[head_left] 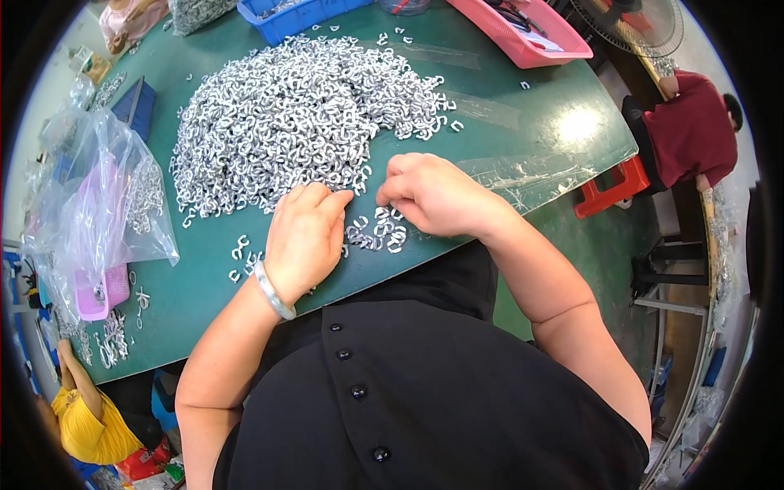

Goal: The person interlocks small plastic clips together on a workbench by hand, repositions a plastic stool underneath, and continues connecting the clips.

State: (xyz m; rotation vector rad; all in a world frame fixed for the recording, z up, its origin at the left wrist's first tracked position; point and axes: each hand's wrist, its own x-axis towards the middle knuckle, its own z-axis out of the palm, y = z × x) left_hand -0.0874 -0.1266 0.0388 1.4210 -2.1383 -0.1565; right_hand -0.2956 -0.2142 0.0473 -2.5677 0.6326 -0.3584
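A broad heap of small silver-grey U-shaped metal pieces (278,122) covers the middle of the green table (555,106). At the heap's near edge my left hand (306,233), with a pale bangle (273,292) on its wrist, rests palm down with fingers bent together. Across a small gap, my right hand (429,194) is curled, thumb and fingers pinched over a few loose U-shaped pieces (384,230) near the table's front edge. Whatever lies in either set of fingers is hidden or too small to name. A few more pieces lie left of my left wrist.
At the left stands a clear plastic bag (106,196) over a pink-purple basket (102,298). A blue tray (298,18) and a pink basket (531,37) sit at the back. People in yellow (94,429), dark red (694,126) and pink (135,20) are around, with a red stool (612,188) at right.
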